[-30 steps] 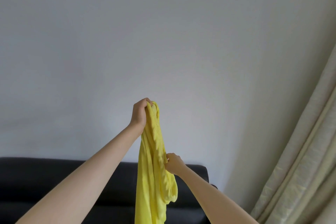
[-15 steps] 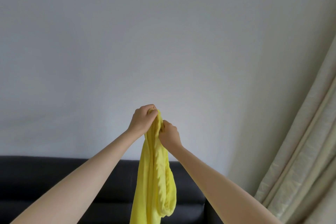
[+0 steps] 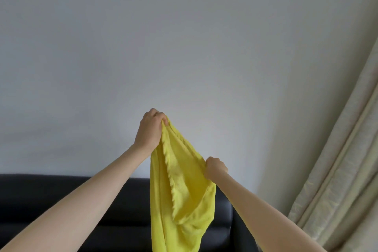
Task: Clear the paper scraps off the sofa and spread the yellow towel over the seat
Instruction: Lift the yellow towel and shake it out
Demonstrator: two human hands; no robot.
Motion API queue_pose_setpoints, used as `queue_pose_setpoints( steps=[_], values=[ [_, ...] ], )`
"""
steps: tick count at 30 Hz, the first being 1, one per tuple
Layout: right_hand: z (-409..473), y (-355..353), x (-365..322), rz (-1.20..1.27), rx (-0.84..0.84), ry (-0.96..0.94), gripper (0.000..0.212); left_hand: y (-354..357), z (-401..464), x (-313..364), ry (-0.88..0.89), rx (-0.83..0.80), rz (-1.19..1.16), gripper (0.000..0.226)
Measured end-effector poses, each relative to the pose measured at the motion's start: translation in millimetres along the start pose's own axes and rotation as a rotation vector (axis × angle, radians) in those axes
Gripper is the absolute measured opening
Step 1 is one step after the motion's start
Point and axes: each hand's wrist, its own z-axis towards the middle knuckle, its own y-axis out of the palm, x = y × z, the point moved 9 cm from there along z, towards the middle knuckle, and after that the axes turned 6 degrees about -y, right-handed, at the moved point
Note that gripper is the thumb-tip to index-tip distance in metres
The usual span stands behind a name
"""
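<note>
Yellow towel [image 3: 182, 190] hangs in the air between two raised hands, in front of a pale wall [image 3: 184, 47] and above a black sofa [image 3: 61, 200]. The left hand [image 3: 150, 130] is the higher one; its fingers [image 3: 158, 115] are curled tight over the top corner of the cloth, bunching it into a peak. The right hand [image 3: 215, 168] is lower and off to the right, its fingers folded round the towel's right edge, pulling that side outward so the cloth opens into a slack, sagging pocket between the two grips. A fuzzy hem runs down the middle of the fabric from the upper grip. Below the hands the towel droops in loose folds and runs out of the bottom of the view, hiding part of the sofa back behind it. Both bare forearms reach up from the lower corners of the view. The sofa's dark backrest stretches along the bottom left, and its seat cannot be seen. A cream curtain [image 3: 337, 170] hangs in long pleats at the right edge.
</note>
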Motion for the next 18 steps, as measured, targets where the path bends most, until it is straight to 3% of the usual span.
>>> queue_pose_setpoints(
  steps=[6, 9, 12, 16, 18],
  values=[
    [-5.7, -1.8, 58.6, 0.001, -0.091, 0.127, 0.023, -5.2, 2.3, -49.7, -0.22, 0.027, 0.097, 0.037],
    [-7.3, -1.0, 79.9, 0.017, -0.261, 0.198, 0.016, -3.9, -1.8, -70.4, -0.295, 0.011, 0.132, 0.036],
    [-11.5, -3.2, 94.2, 0.261, -0.421, 0.332, 0.016, -3.6, -7.5, -87.4, -0.361, 0.0, 0.14, 0.03],
    [-6.9, -31.0, 98.9, 0.596, -0.305, 0.393, 0.017, -0.9, -17.7, -107.9, -0.454, -0.032, 0.154, 0.029],
    [-4.7, -41.4, 90.1, 0.67, -0.308, 0.326, 0.033, 1.1, -22.9, -115.5, -0.496, -0.048, 0.157, 0.029]
  ],
)
